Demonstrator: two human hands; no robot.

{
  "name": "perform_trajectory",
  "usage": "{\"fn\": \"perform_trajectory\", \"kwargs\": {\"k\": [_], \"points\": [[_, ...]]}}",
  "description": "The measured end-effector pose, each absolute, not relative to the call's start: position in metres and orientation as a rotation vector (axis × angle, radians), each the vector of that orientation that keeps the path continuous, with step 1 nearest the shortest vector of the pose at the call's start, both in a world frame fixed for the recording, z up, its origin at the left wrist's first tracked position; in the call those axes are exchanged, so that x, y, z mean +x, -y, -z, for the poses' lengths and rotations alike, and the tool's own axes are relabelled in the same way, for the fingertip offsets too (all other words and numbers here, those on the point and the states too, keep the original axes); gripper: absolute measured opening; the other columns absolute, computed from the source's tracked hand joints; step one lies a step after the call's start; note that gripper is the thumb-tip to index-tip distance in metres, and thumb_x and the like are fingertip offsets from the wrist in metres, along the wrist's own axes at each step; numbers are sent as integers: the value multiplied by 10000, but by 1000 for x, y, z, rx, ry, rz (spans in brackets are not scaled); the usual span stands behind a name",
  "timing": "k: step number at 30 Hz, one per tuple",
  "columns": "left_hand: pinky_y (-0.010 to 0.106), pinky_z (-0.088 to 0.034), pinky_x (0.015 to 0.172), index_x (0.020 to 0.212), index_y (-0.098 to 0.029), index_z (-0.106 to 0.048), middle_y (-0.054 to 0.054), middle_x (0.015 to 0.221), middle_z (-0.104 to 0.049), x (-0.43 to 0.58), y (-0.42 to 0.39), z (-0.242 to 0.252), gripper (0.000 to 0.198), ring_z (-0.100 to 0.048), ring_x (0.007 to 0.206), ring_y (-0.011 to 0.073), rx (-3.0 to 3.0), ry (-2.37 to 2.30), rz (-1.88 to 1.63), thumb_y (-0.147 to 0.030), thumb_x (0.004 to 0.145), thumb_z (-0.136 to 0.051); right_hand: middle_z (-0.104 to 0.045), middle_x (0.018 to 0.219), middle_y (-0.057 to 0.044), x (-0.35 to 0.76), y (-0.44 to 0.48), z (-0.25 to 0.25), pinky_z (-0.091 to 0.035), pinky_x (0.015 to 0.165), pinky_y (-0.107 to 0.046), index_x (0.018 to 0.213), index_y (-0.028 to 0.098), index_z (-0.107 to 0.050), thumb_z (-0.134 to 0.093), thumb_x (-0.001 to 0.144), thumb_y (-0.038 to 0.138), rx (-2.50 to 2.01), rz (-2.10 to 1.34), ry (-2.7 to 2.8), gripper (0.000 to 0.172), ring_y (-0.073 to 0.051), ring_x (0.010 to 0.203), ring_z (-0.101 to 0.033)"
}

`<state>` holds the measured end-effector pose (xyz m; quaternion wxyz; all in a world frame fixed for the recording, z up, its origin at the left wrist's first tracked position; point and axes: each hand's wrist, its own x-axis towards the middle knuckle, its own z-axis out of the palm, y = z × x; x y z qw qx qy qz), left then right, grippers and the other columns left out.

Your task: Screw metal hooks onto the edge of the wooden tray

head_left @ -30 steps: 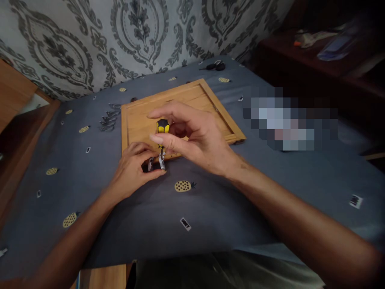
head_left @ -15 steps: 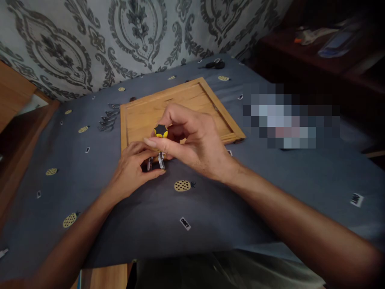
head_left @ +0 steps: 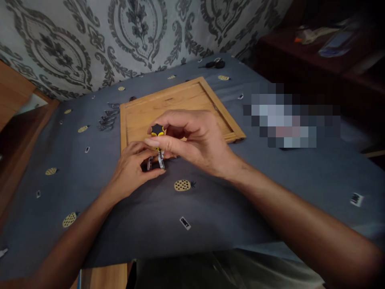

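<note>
My right hand [head_left: 195, 144] is closed round the black and yellow handle of a screwdriver [head_left: 158, 130], which points down. The screwdriver's lower end meets a silver metal hinge [head_left: 161, 160] at the near edge of a framed wooden panel [head_left: 150, 114]. My left hand [head_left: 132, 166] pinches the hinge, thumb on the near side and fingers on the far side. My fingers hide part of the hinge and the panel edge. Whether a screw sits under the tip, I cannot tell.
Several small dark metal pieces [head_left: 107, 118] lie left of the panel on the blue patterned cloth [head_left: 210, 216]. Black scissors [head_left: 215, 63] rest near the back. A pixelated patch covers something at the right. A wooden cabinet [head_left: 18, 96] stands at the left.
My right hand has turned slightly, and the screwdriver handle has shifted a little left and rotated. My left hand keeps its hold on the hinge.
</note>
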<state>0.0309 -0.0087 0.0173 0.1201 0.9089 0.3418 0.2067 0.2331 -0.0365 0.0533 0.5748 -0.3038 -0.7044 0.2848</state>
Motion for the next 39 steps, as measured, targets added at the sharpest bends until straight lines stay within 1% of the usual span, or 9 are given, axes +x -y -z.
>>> {"fn": "perform_trajectory", "kwargs": {"k": [6, 11, 16, 20, 24, 27, 31, 36, 39], "points": [[497, -491, 947, 1073, -292, -709, 34, 1090, -684, 31, 10, -18, 281, -584, 1097, 292, 2627, -1008, -553, -381, 814, -773, -565, 631, 44, 231, 40, -55, -387, 517, -210, 683, 167, -615, -714, 874, 405, -752, -632, 1622, 321, -67, 557, -489], [483, -503, 922, 1084, -302, -715, 33, 1087, -688, 31, 9, -17, 284, -593, 1064, 282, 2635, -993, -593, -386, 818, -768, -575, 642, 41, 231, 41, -54, -386, 520, -222, 714, 167, -628, -679, 901, 423, -750, -620, 1626, 322, -70, 555, -480], [497, -490, 961, 1120, -288, -713, 44, 1138, -682, 31, 9, -17, 310, -584, 1116, 291, 2649, -983, -598, -358, 823, -764, -601, 701, 15, 231, 42, -51, -422, 577, -256, 715, 176, -630, -629, 937, 420, -764, -458, 1658, 330, -90, 595, -498], [493, -494, 935, 1087, -262, -722, 49, 1074, -689, 31, 9, -18, 296, -597, 1070, 291, 2629, -1029, -558, -370, 816, -766, -612, 727, 17, 231, 44, -52, -453, 609, -274, 784, 197, -639, -636, 932, 394, -791, -415, 1636, 247, -103, 599, -517], [500, -482, 957, 1049, -243, -720, 55, 1046, -684, 31, 9, -18, 290, -596, 1063, 284, 2618, -1040, -530, -385, 804, -779, -601, 727, 26, 232, 45, -55, -481, 627, -274, 858, 218, -654, -665, 914, 344, -806, -451, 1531, 138, -110, 602, -552], [502, -477, 970, 1038, -242, -715, 57, 1068, -683, 30, 8, -18, 286, -593, 1076, 281, 2606, -1030, -542, -381, 798, -785, -608, 756, 13, 232, 44, -55, -484, 595, -271, 878, 230, -645, -645, 920, 424, -830, -496, 1521, 199, -123, 624, -563], [506, -477, 964, 1026, -246, -715, 55, 1042, -687, 30, 8, -18, 270, -598, 1055, 281, 2601, -1040, -514, -372, 798, -785, -587, 748, 4, 231, 42, -51, -458, 543, -260, 767, 219, -579, -612, 925, 494, -826, -538, 1542, 319, -112, 602, -510], [510, -484, 953, 1015, -224, -719, 71, 1061, -680, 32, 8, -19, 280, -594, 1059, 289, 2606, -1050, -523, -375, 790, -792, -565, 738, 15, 232, 41, -49, -448, 568, -265, 770, 221, -567, -621, 923, 467, -824, -565, 1566, 294, -113, 610, -503], [515, -481, 959, 1031, -239, -718, 63, 1053, -682, 32, 9, -19, 283, -593, 1058, 288, 2599, -1059, -510, -375, 793, -788, -562, 733, 20, 232, 41, -49, -449, 590, -268, 778, 218, -579, -612, 929, 466, -831, -543, 1578, 292, -115, 617, -499]]}}
